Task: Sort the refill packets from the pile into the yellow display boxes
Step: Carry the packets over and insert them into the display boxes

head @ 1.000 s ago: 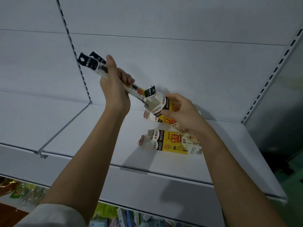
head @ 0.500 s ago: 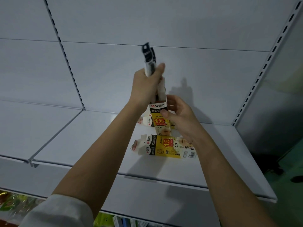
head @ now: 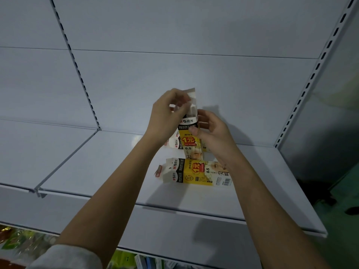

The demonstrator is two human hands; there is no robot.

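Centre of the frame, both hands are up at an upright yellow box [head: 189, 140] standing on the white shelf [head: 108, 166]. The left hand [head: 167, 117] has its fingers curled at the box's white top flap [head: 191, 101], pinching it, and the right hand [head: 210, 129] grips the box's right side with the thumb pressed on the front. Just below, toward the shelf's front edge, a second yellow box [head: 196, 171] lies on its side, open flaps pointing to the left of the frame, close under the right wrist. A third box [head: 173, 141] peeks out behind the left wrist, mostly hidden. There's broad bare shelf to the left, up to the seam in the left half of the frame, and a narrower strip to the right, ending at the slotted upright [head: 310, 78] by the grey side wall. The back panel [head: 174, 65] rises right behind the boxes. Against half a second ago: the black-tipped refill packets that stuck up out of the left fist are no longer visible, and that hand now sits lower, on the flap; whether the packets are inside the box cannot be told.
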